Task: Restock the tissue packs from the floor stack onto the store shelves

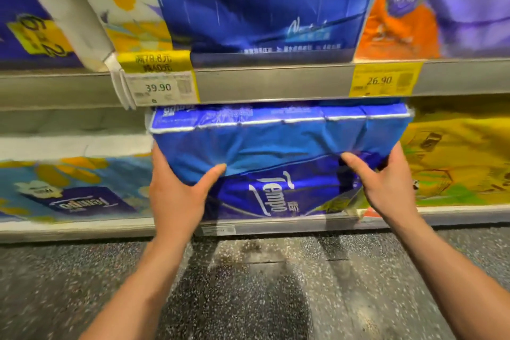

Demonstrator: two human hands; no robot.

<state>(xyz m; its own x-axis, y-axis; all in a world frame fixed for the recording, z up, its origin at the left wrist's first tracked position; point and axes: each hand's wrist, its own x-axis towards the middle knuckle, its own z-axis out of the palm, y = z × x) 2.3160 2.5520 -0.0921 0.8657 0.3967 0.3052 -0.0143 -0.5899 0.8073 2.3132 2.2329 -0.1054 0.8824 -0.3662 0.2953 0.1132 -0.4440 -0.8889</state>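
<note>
A yellow price tag (385,80) reading 26.90 hangs above speckled floor (248,284).

A shop aisle — metal shelves (262,81) run across the view, crammed with wrapped tissue packs (262,8) in blue, purple and yellow. A white price tag (158,87) at eleven o'clock reads 39.90; a yellow tag (383,80) at one o'clock reads 26.90. Speckled floor (248,284) lies at six o'clock.
</note>
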